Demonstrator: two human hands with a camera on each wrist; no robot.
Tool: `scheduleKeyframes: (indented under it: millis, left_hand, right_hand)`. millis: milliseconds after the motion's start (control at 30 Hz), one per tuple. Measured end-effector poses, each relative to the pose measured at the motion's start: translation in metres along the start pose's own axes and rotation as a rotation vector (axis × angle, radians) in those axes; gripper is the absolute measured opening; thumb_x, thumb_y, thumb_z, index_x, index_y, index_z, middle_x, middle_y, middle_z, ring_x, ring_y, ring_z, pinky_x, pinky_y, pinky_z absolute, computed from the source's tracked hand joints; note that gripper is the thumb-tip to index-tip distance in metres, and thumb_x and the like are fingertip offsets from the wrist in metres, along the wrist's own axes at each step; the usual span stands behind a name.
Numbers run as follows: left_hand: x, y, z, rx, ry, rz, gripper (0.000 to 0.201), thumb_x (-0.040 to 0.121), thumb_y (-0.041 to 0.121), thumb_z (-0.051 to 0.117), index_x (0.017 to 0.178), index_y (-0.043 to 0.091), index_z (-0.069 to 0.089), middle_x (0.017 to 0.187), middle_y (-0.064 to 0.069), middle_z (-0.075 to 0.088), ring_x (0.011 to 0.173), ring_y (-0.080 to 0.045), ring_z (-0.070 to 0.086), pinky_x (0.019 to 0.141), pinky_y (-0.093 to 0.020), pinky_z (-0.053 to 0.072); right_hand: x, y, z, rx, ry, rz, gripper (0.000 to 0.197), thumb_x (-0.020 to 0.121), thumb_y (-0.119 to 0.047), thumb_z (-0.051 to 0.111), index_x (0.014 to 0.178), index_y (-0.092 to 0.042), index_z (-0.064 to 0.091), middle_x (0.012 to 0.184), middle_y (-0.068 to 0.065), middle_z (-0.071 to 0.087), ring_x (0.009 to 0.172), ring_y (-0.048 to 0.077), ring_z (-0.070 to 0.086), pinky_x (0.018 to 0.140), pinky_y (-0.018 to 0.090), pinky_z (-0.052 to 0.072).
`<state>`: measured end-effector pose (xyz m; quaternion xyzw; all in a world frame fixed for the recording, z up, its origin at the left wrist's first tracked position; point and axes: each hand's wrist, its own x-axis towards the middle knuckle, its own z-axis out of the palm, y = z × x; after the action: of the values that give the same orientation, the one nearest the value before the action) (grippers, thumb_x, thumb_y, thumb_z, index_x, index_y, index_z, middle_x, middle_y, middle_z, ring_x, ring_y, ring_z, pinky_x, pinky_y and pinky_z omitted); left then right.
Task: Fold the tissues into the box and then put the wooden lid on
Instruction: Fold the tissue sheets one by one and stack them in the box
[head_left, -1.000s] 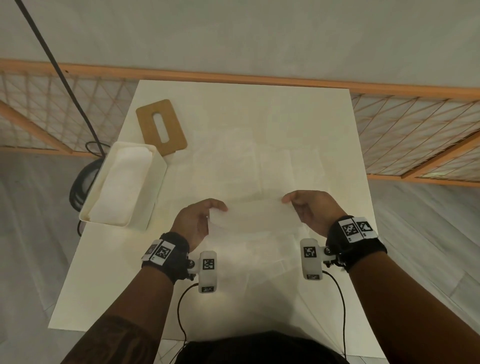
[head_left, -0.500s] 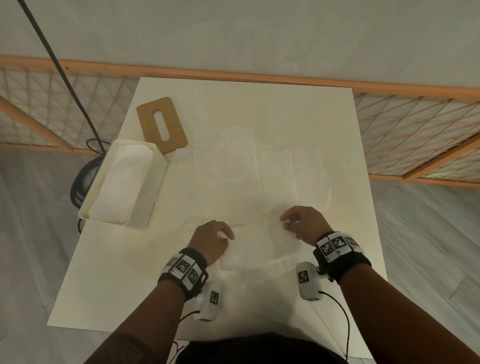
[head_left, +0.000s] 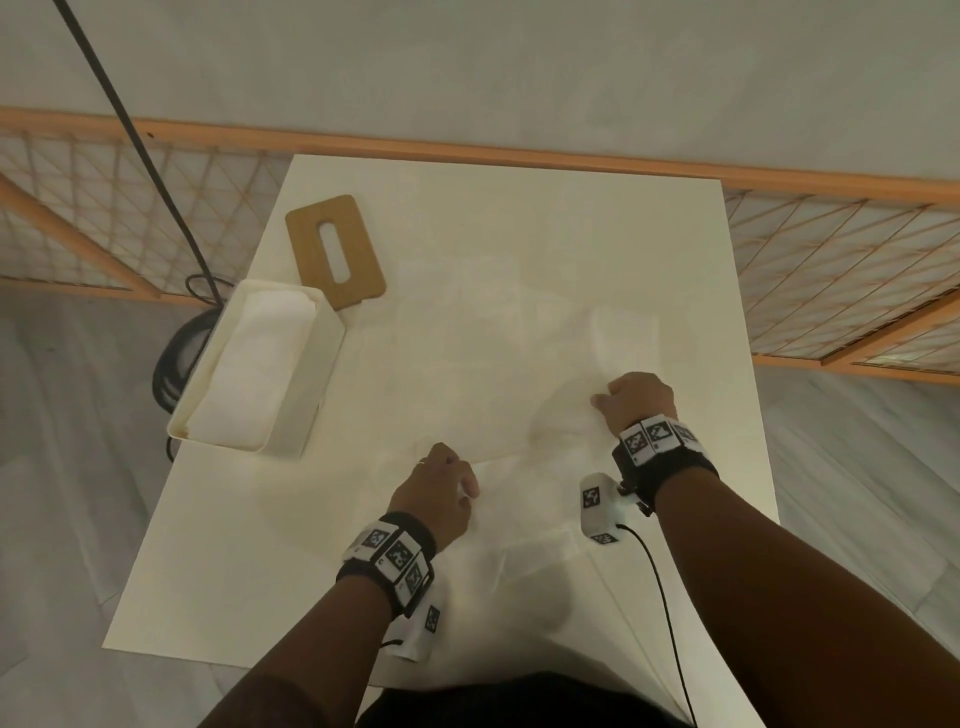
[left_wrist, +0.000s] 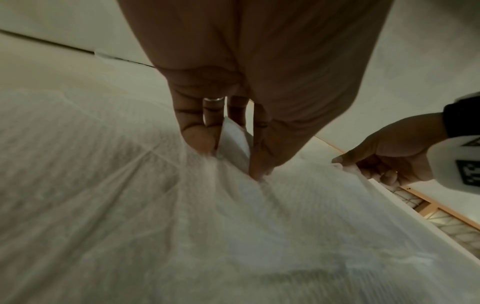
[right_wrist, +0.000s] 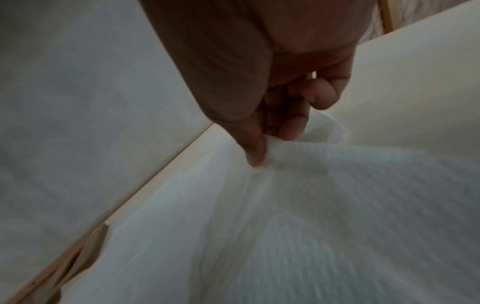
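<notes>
Head view looks down on a white counter (head_left: 519, 218) with an orange-framed mesh panel (head_left: 831, 291) behind and to either side of it. Thin white tissues (head_left: 498, 364) lie spread over the middle of the counter, overlapping, with more sheets near the front edge. At the left edge sits the white box (head_left: 291, 415), open at the top, with folded tissue already lying inside it. The wooden lid (head_left: 358, 260), with its long slot, lies flat on the counter just behind the box, its near corner touching or nearly touching the box rim. A black cable (head_left: 156, 171) crosses the upper left and coils on the floor beside the box.

The left hand (head_left: 436, 493) is low over the near sheets; from the left wrist, its fingers (left_wrist: 197, 137) and thumb pinch a raised fold of tissue (left_wrist: 233, 139). The right hand (head_left: 639, 400) is farther out toward the right edge, and from the right wrist its fingers (right_wrist: 293, 127) and thumb pinch a bunched corner of the same sheet (right_wrist: 324, 164). Both wrists wear black bands with printed markers.
</notes>
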<state>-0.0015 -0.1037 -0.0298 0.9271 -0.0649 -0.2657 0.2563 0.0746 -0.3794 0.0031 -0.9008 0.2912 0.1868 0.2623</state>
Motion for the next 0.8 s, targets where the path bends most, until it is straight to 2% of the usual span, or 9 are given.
scheduleKeyframes:
  millis: [100,233,300,367,433,533,633,733,800]
  left_hand:
    - [0.003,-0.003,-0.001,-0.015,-0.020,-0.002,0.016,0.088,0.014,0.062,0.087,0.030,0.062,0.111,0.015,0.043,0.096,-0.009,0.053,0.085,-0.029,0.050]
    - [0.009,-0.006,-0.005,-0.017,-0.046,0.011,0.010,0.088,0.022,0.061,0.085,0.032,0.061,0.108,0.014,0.047,0.091,-0.008,0.057,0.088,-0.034,0.053]
    - [0.013,-0.005,-0.011,-0.012,-0.061,-0.012,0.006,0.091,0.029,0.060,0.086,0.031,0.062,0.111,0.010,0.050,0.094,-0.011,0.059,0.091,-0.037,0.053]
    - [0.018,0.000,-0.019,-0.038,-0.027,-0.048,0.015,0.095,0.044,0.059,0.088,0.031,0.063,0.115,0.005,0.053,0.101,-0.014,0.061,0.095,-0.039,0.052]
    - [0.023,0.012,-0.032,-0.129,0.064,-0.071,0.028,0.096,0.056,0.055,0.095,0.029,0.063,0.117,0.002,0.056,0.108,-0.017,0.059,0.100,-0.039,0.049]
    - [0.032,0.034,-0.062,-0.470,0.114,-0.100,0.060,0.091,0.072,0.048,0.120,0.022,0.061,0.126,0.000,0.061,0.117,-0.019,0.057,0.106,-0.039,0.043]
    - [0.040,0.047,-0.082,-0.958,-0.024,-0.145,0.089,0.075,0.084,0.041,0.141,0.026,0.051,0.142,0.006,0.056,0.133,-0.015,0.047,0.114,-0.048,0.035]
    - [0.045,0.050,-0.083,-1.020,-0.140,-0.110,0.097,0.073,0.089,0.039,0.150,0.030,0.042,0.149,0.010,0.050,0.138,-0.010,0.041,0.115,-0.047,0.032]
    - [0.044,0.054,-0.080,-1.036,-0.213,-0.116,0.100,0.067,0.094,0.048,0.144,0.031,0.050,0.139,0.009,0.060,0.130,-0.011,0.052,0.109,-0.044,0.039]
  right_hand:
    - [-0.002,0.004,-0.011,0.168,0.099,0.033,0.010,0.094,-0.030,0.069,0.101,-0.022,0.070,0.111,0.004,0.072,0.091,0.023,0.060,0.078,0.028,0.044]
    - [-0.012,0.010,-0.028,0.263,0.229,-0.025,0.006,0.097,-0.031,0.064,0.095,-0.026,0.066,0.094,-0.005,0.067,0.090,0.025,0.065,0.075,0.033,0.046]
    - [-0.017,0.012,-0.037,0.297,0.306,-0.109,0.005,0.097,-0.030,0.064,0.094,-0.027,0.067,0.097,-0.006,0.068,0.087,0.023,0.064,0.075,0.032,0.048]
    - [-0.022,0.013,-0.044,0.325,0.320,-0.285,0.005,0.096,-0.024,0.066,0.093,-0.027,0.067,0.102,-0.007,0.069,0.086,0.016,0.065,0.071,0.024,0.047]
    - [-0.033,0.010,-0.051,0.353,0.245,-0.490,0.008,0.095,-0.017,0.070,0.094,-0.025,0.069,0.104,-0.009,0.069,0.083,0.002,0.064,0.067,0.009,0.042]
    - [-0.052,0.008,-0.065,0.299,0.072,-0.747,0.014,0.092,-0.012,0.073,0.095,-0.025,0.068,0.107,-0.012,0.066,0.095,0.005,0.064,0.073,0.013,0.046]
    - [-0.067,0.007,-0.073,0.255,-0.026,-0.887,0.016,0.093,-0.008,0.072,0.095,-0.024,0.068,0.110,-0.013,0.064,0.103,0.014,0.063,0.074,0.026,0.051]
    - [-0.078,0.009,-0.079,0.226,-0.078,-0.950,0.017,0.094,-0.006,0.070,0.096,-0.023,0.069,0.113,-0.013,0.063,0.106,0.016,0.063,0.077,0.024,0.052]
    - [-0.081,0.012,-0.079,0.226,-0.092,-0.961,0.020,0.094,-0.004,0.069,0.096,-0.024,0.068,0.113,-0.012,0.063,0.106,0.016,0.063,0.079,0.022,0.051]
